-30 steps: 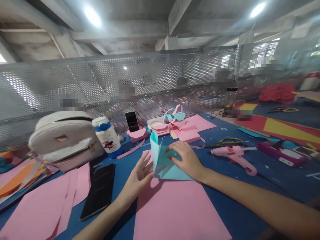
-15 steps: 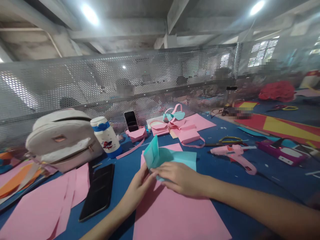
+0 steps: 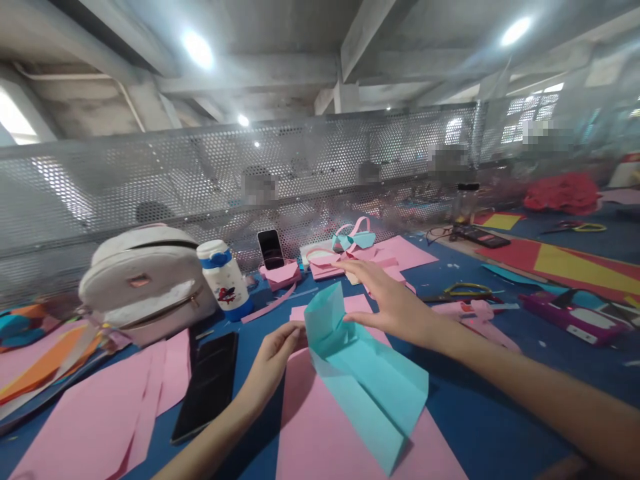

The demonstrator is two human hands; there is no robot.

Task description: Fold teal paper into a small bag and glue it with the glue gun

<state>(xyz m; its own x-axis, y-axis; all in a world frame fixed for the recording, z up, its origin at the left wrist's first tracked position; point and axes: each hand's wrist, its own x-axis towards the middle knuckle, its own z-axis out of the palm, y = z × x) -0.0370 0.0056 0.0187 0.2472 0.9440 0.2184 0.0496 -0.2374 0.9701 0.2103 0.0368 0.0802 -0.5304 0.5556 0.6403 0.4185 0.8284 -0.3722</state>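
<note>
- Blue surface is strewn with pink paper sheets, backed by perforated metal mesh.
- Folded teal paper is pinched by left hand fingers, lying on a pink sheet.
- Right hand is held released, fingers spread, just above the teal paper.

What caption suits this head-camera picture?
Left hand pinches folded teal paper over a pink sheet; right hand hovers open.

Left hand seemingly pinching; right hand flat

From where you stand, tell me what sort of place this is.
Probably a shared paper-craft workshop: pink paper sheets and a folded teal sheet cover the blue table, a pink glue gun lies nearby, and a perforated metal screen divides benches.
</note>
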